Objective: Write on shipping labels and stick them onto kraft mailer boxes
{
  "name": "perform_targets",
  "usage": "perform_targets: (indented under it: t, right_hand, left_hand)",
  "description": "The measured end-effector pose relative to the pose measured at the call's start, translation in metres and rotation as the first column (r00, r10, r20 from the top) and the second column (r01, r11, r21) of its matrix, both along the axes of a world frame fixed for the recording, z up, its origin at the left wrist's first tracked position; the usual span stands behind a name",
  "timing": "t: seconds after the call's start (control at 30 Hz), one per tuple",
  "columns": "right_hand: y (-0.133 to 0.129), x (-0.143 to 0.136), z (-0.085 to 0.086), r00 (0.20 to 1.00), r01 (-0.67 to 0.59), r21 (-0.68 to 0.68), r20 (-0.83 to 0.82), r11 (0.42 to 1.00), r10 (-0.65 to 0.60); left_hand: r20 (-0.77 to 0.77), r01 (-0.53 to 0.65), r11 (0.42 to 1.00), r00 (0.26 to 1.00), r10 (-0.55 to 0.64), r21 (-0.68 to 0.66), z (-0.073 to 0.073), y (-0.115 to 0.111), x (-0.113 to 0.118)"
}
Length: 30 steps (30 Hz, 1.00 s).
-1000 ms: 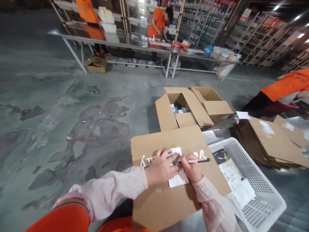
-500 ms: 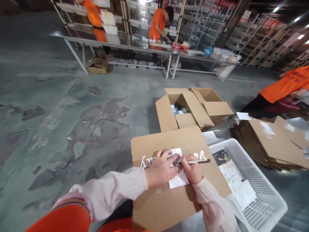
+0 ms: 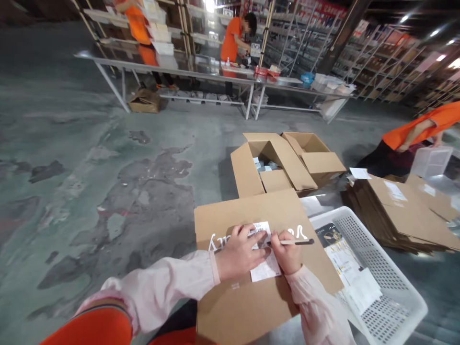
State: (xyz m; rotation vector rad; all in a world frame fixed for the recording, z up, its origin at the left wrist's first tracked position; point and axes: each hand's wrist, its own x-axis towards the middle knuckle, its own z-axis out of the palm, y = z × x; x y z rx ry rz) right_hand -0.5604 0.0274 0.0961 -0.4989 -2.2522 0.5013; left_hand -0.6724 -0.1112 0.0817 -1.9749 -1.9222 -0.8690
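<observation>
White bin [image 3: 430, 161] is now showing beside the far-right co-worker [image 3: 436, 119] in the head view, while the left hand [image 3: 241, 253] is resting spread on a printed slip [image 3: 266, 271] atop a cardboard carton [image 3: 246, 314] and the right hand [image 3: 287, 254] is gripping a pen [image 3: 302, 242].

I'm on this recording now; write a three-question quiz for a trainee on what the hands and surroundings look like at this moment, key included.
1. True or false: the left hand rests on the white paper, with its fingers spread.

2. Fill in the blank: the right hand grips a ______.

3. Multiple choice: in the picture, where is the white perforated basket relative to the cardboard under the hands?
A. To its left
B. To its right
C. On top of it

Key:
1. True.
2. Pen.
3. B.
</observation>
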Motion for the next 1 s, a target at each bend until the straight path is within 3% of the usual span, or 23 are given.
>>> perform_targets:
  t: [0.47, 0.83, 1.0]
  right_hand:
    - [0.0020, -0.0005, -0.0006, 0.999, 0.046, -0.128, 0.021, 0.991, -0.044]
    - [0.0035, 0.0023, 0.0008, 0.998, 0.030, -0.085, 0.061, 0.996, -0.025]
    - [0.0056, 0.0076, -0.0017, 0.993, 0.107, -0.029, -0.042, 0.994, -0.108]
  left_hand:
    - [-0.004, 0.002, 1.000, 1.000, -0.002, -0.004, -0.0022, 0.0006, -0.0001]
    - [0.018, 0.014, 1.000, 1.000, -0.013, -0.012, -0.0029, 0.0006, 0.0000]
    - [0.008, 0.019, 1.000, 1.000, -0.019, -0.025, -0.0003, -0.0001, -0.0005]
